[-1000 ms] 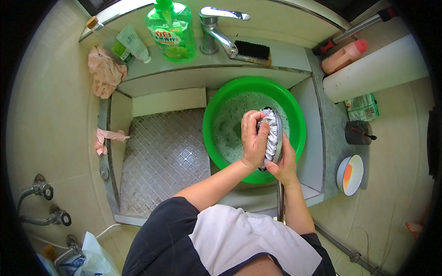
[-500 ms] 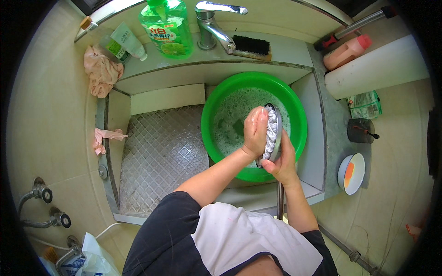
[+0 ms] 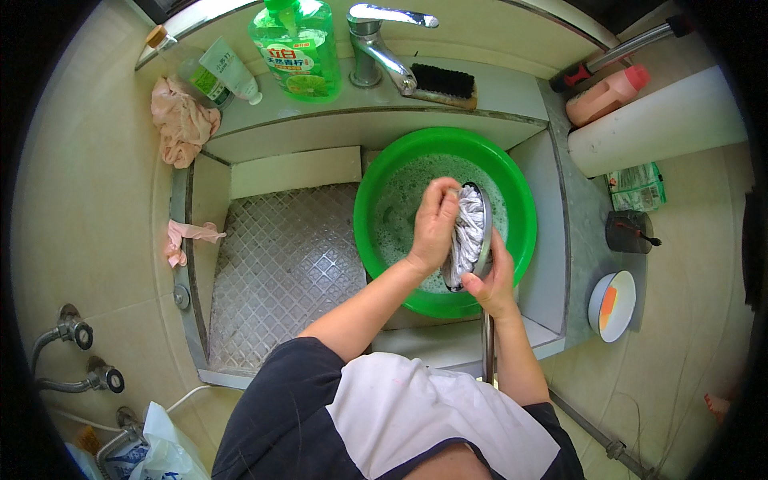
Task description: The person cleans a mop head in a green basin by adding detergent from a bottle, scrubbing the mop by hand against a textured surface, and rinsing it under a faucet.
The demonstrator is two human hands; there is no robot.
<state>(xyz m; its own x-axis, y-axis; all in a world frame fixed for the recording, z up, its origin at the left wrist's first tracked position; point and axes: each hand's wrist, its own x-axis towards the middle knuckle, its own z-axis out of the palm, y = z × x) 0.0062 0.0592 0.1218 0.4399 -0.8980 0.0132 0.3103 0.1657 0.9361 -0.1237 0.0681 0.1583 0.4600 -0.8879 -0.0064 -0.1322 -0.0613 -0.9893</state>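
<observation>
- Two hands meet over the green basin (image 3: 520, 200) at centre frame, which holds foamy water.
- The left hand (image 3: 434, 224) is curled, its fingers pressed flat against the grey striped shoe (image 3: 468, 236), which stands on edge above the suds.
- The right hand (image 3: 492, 276) grips the shoe's lower end from the right, thumb pinching its rim.
- Above the basin, a black scrubbing brush (image 3: 440, 82) lies on the ledge beside the chrome tap (image 3: 376, 48).
- A green detergent bottle (image 3: 294, 48) stands at upper centre, left of the tap.
- A pink cloth (image 3: 182, 124) is bunched at upper left.
- A textured washboard floor (image 3: 280, 264) fills the sink left of the basin.
</observation>
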